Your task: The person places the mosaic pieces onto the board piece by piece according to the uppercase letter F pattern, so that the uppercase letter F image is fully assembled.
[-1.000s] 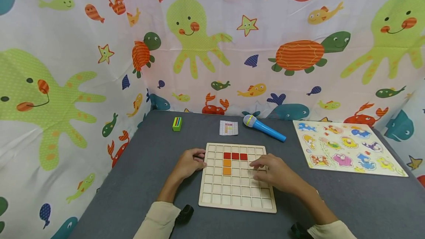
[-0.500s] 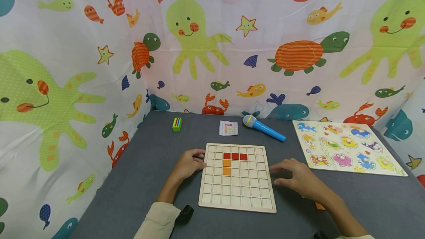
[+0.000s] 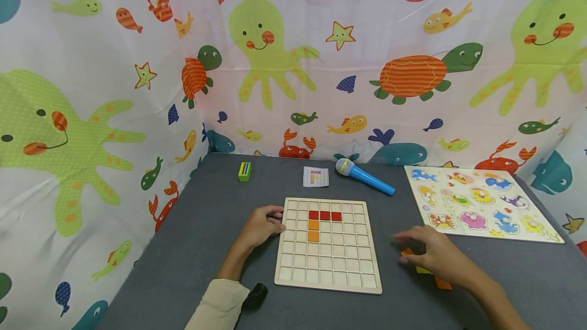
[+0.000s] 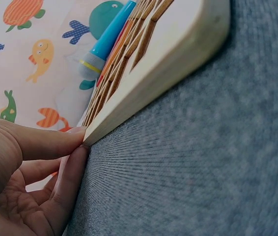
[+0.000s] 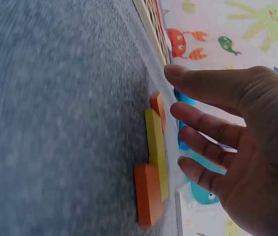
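On the grey table lies a wooden grid board (image 3: 339, 261). In it sit several red tiles (image 3: 324, 216) in a row, with orange tiles (image 3: 313, 230) below their left end. My left hand (image 3: 259, 226) pinches the board's left edge with thumb and fingertips; the left wrist view shows the thumb (image 4: 50, 142) against that edge. To the right of the board, my right hand (image 3: 435, 253) hovers with loosely bent fingers and holds nothing. Beneath it lie a yellow block (image 5: 153, 137) and orange blocks (image 5: 148, 196), partly covered by the hand in the head view.
Behind the board lie a small printed grid card (image 3: 315, 176) and a blue toy microphone (image 3: 367, 177). A green block with coloured stripes (image 3: 245, 172) stands at the back left. An animal puzzle board (image 3: 481, 205) lies at the right. A sea-animal curtain (image 3: 293, 80) encloses the table.
My right hand has moved from over the board's right side rightward to above the loose blocks, which have come into view. The left hand and the board have stayed put.
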`<action>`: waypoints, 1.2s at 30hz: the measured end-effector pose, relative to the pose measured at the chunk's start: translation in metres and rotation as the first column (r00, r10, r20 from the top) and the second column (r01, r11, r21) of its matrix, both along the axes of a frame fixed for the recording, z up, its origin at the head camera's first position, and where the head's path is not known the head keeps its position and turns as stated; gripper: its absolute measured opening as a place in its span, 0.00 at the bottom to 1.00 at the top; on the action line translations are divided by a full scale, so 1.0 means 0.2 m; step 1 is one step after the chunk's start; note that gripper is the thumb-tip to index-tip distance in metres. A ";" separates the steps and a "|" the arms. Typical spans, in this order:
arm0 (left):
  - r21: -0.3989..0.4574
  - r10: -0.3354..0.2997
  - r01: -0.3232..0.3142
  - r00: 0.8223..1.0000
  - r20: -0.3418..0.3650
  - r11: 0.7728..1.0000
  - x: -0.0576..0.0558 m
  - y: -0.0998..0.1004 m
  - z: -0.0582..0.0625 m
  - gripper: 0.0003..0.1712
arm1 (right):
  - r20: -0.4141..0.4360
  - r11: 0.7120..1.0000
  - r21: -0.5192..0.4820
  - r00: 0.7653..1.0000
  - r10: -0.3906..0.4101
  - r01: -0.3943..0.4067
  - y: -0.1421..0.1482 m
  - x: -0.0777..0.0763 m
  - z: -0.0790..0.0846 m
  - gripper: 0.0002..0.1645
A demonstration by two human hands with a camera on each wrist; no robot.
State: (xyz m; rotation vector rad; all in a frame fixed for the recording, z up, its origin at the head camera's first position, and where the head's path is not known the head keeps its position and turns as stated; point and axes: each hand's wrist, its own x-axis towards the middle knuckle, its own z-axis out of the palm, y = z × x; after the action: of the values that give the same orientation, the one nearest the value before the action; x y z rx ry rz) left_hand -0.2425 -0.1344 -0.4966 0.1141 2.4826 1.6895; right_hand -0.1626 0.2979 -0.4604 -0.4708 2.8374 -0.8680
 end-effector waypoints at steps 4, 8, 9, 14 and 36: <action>-0.002 0.001 -0.001 1.000 0.001 1.000 0.00 0.00 0.00 0.30 | 0.011 1.000 0.014 1.000 -0.002 0.001 0.03 0.01 0.00 0.29; -0.003 0.000 0.000 1.000 0.000 1.000 0.00 0.00 0.00 0.30 | 0.044 1.000 0.010 0.999 -0.004 0.004 0.06 0.01 -0.01 0.30; -0.002 0.000 0.000 1.000 0.000 1.000 0.00 0.00 0.00 0.30 | 0.052 1.000 0.008 0.999 -0.005 0.004 0.06 0.01 -0.01 0.30; 0.005 0.002 -0.002 1.000 0.001 1.000 0.00 0.00 0.00 0.30 | 0.069 1.000 0.010 0.998 -0.004 0.004 0.07 0.01 -0.01 0.30; -0.007 -0.005 0.005 1.000 -0.001 1.000 0.01 0.00 0.01 0.30 | 0.093 0.997 0.081 0.996 0.004 -0.011 0.06 0.00 -0.01 0.22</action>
State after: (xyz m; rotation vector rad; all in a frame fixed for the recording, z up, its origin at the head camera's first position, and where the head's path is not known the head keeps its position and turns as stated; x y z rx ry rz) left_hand -0.2414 -0.1351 -0.4947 0.1194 2.4866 1.6790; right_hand -0.1619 0.3102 -0.4616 -0.4194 2.7720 -0.7496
